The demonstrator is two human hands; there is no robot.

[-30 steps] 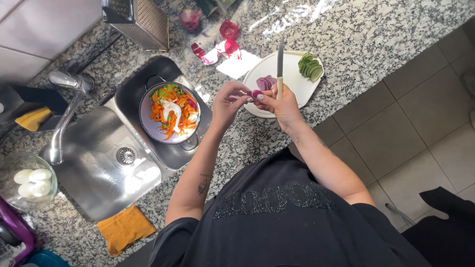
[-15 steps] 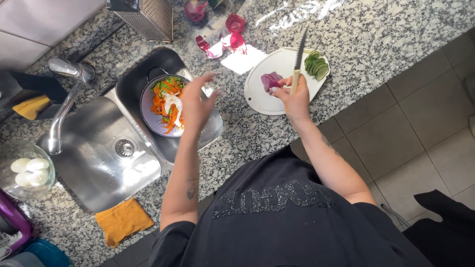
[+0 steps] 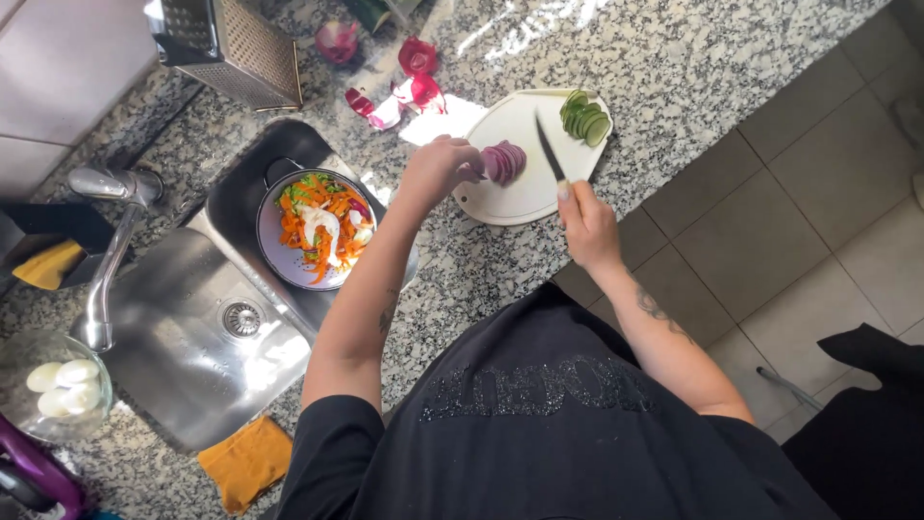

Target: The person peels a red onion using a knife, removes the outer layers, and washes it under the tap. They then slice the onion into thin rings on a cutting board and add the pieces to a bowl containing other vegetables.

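Since the earlier frame, left hand (image 3: 438, 169) is coming back from over the bowl of shredded vegetables (image 3: 318, 229) to the white cutting board (image 3: 525, 193), fingers now closing on the sliced red onion (image 3: 503, 161) at board centre. Right hand (image 3: 587, 223) is gripping the knife (image 3: 551, 157) by its handle at the board's 5 o'clock edge, blade lying just beside the onion at its 3 o'clock. Cucumber slices (image 3: 585, 117) are sitting at the board's 1 o'clock; the board is resting on the granite bench (image 3: 674, 67).

Single head view, looking steeply down from above, fairly far; counter (image 3: 674, 67) at twelve o'clock, floor (image 3: 828, 212) at three.
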